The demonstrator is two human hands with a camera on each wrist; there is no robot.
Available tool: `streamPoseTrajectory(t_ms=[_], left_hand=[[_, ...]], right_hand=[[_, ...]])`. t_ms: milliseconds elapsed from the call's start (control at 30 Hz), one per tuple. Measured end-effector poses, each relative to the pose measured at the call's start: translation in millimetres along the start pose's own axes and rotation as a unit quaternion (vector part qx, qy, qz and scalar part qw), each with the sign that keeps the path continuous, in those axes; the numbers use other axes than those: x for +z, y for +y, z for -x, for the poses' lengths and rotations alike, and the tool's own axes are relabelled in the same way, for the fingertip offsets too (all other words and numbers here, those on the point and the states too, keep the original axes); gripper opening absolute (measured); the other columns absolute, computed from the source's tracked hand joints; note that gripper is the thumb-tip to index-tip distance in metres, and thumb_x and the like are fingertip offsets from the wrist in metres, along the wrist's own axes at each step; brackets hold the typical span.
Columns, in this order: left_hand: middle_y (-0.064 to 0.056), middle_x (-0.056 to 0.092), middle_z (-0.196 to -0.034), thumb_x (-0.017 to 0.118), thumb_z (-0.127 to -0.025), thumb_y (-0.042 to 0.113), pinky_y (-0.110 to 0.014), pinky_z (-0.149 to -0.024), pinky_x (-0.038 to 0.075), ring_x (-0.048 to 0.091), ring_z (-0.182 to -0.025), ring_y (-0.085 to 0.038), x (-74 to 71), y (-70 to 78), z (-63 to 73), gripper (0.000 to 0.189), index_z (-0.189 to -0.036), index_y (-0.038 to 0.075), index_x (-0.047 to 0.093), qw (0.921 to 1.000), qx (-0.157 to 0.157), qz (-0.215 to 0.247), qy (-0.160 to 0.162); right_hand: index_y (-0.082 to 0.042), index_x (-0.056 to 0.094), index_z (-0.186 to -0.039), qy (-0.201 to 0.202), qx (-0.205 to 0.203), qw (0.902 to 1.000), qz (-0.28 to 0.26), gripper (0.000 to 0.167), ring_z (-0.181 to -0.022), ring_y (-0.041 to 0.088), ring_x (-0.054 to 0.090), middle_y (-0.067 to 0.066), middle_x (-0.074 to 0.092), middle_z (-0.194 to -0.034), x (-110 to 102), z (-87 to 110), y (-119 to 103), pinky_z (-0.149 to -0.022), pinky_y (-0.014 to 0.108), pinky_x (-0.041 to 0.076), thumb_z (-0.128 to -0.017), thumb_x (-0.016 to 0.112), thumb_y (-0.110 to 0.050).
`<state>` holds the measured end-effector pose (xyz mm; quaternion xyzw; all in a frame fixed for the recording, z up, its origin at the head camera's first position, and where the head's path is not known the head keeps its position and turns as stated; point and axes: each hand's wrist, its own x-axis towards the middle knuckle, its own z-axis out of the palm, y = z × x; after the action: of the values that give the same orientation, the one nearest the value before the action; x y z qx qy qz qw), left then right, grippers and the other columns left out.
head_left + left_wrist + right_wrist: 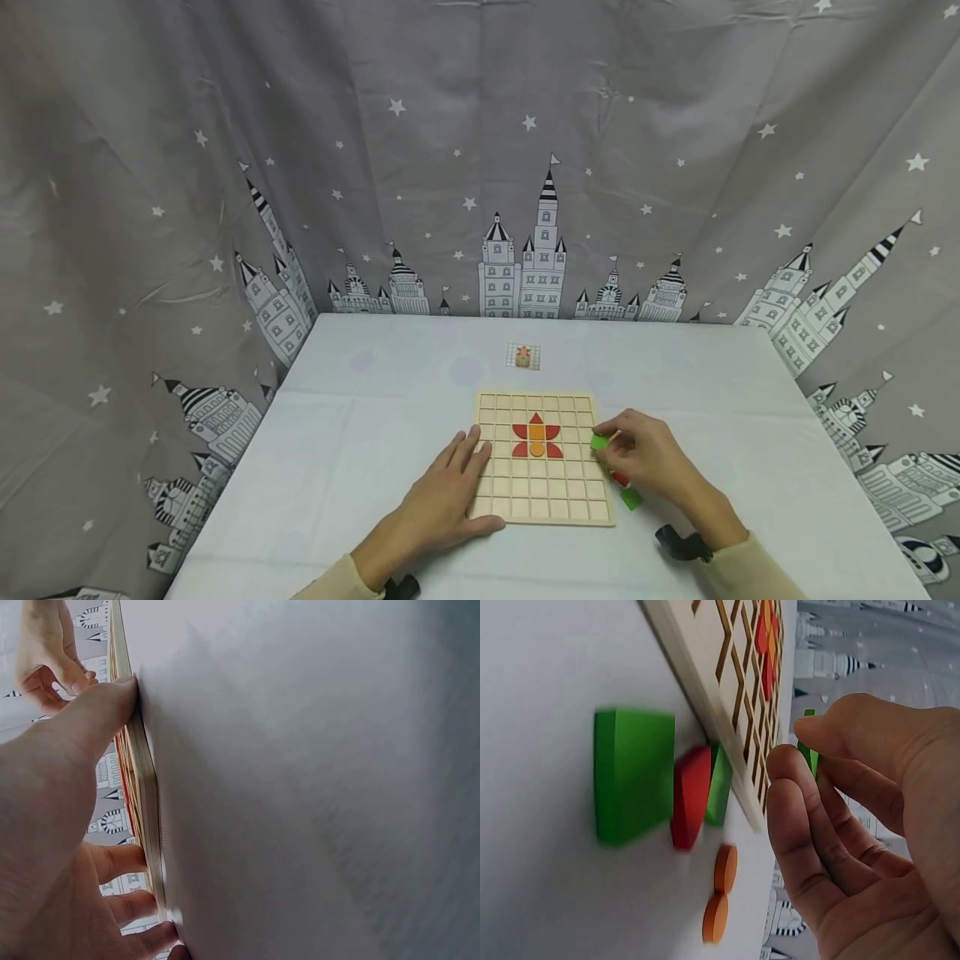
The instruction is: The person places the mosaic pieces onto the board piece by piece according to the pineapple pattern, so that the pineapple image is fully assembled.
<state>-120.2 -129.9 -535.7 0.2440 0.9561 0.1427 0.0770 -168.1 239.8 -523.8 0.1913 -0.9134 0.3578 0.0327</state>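
A wooden grid board [495, 487] lies on the white table. My left hand [438, 500] rests at its left side, fingers extended on the left edge and thumb by the front edge. On the board, red and orange pieces [536, 433] form a small symmetrical figure. Over the board's right edge, my right hand [648, 454] pinches a green block [599, 442] between thumb and fingers; it shows edge-on in the right wrist view. Beside the board lie a green block [634, 776], a red piece [691, 796], another green piece [718, 787] and two orange discs [726, 868].
Behind the board lies a small card [522, 357] with a grid and a coloured figure printed on it. A grey curtain [450, 150] with castles and stars hangs around the table [390, 375]. Dark wrist devices [681, 543] sit near both sleeves.
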Motion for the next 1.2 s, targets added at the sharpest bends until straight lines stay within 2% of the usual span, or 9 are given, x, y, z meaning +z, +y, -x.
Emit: streamPoseTrajectory(t_ms=[167,333,767,967,1200], left_hand=[[-0.027,0.034,-0.190,0.085,-0.096,0.074,-0.059,-0.140,0.043,0.037,-0.176,-0.050,-0.1,-0.2,0.1,0.115,-0.177,0.001,0.046,1.0000,0.002,-0.003,0.002],[-0.026,0.034,-0.190,0.085,-0.096,0.074,-0.059,-0.140,0.043,0.038,-0.176,-0.049,0.1,-0.1,0.1,0.115,-0.177,0.001,0.046,1.0000,0.001,-0.007,0.001],[-0.027,0.035,-0.189,0.085,-0.096,0.073,-0.060,-0.139,0.043,0.038,-0.175,-0.051,-1.8,1.3,1.3,0.114,-0.176,0.001,0.047,1.0000,0.001,0.003,0.001],[-0.027,0.034,-0.190,0.085,-0.097,0.073,-0.060,-0.139,0.043,0.037,-0.176,-0.051,-0.8,0.1,1.1,0.114,-0.176,0.001,0.046,1.0000,0.005,0.001,0.003],[-0.027,0.033,-0.190,0.084,-0.097,0.073,-0.060,-0.140,0.042,0.036,-0.176,-0.050,0.4,-1.3,0.1,0.114,-0.177,0.001,0.046,1.0000,0.004,-0.004,-0.001]], right_hand=[[-0.009,0.089,-0.119,-0.023,-0.023,0.9994,-0.015,0.028,-0.090,0.000,0.073,0.002,0.080,-0.111,8,-2.4,-8,-0.079,0.023,0.067,-0.094,0.093,0.000],[-0.011,0.090,-0.121,-0.044,-0.038,0.9980,-0.022,0.029,-0.089,0.001,0.071,0.000,0.078,-0.112,18,-5.1,-14,-0.078,0.022,0.064,-0.094,0.091,-0.001],[-0.009,0.088,-0.110,-0.061,-0.110,0.9915,-0.034,0.023,-0.086,0.002,0.071,0.002,0.081,-0.107,46,-9.9,-27,-0.076,0.021,0.064,-0.090,0.093,0.003],[-0.011,0.092,-0.106,-0.079,-0.102,0.9914,-0.021,0.015,-0.087,0.001,0.067,-0.003,0.079,-0.104,52,-11.2,-35,-0.076,0.019,0.062,-0.093,0.096,-0.004],[-0.013,0.093,-0.106,-0.084,-0.105,0.9909,-0.004,0.013,-0.089,0.003,0.068,-0.006,0.077,-0.102,55,-13.5,-37,-0.078,0.020,0.062,-0.095,0.096,-0.006]])
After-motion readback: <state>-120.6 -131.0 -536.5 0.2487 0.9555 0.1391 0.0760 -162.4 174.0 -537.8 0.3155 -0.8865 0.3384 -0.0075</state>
